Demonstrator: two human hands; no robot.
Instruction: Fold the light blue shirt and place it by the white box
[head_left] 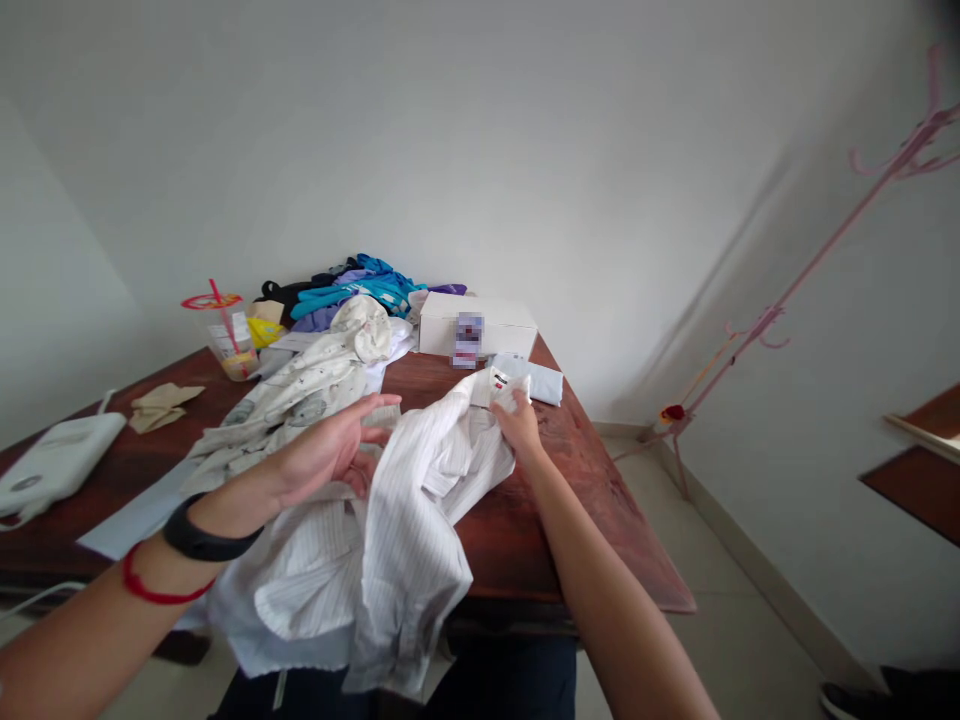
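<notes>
A white striped shirt [409, 500] hangs over the near edge of the table, its lower part draped above my lap. My right hand [517, 415] pinches it at the collar, close beside the neck label. On the shirt's left side my left hand [337, 450] is held with fingers apart, next to the cloth; I cannot tell whether the fingertips touch it. A folded light blue garment [544, 382] lies just behind the collar. To the left, a cream patterned garment [300, 375] is spread loosely on the table.
The dark red wooden table [600, 510] carries a white box [480, 322], a heap of blue and purple clothes [360, 290], a plastic cup [231, 345] with a red straw, a brown napkin [163, 403] and a white device [60, 465]. A pink coat stand [817, 250] leans in view at right.
</notes>
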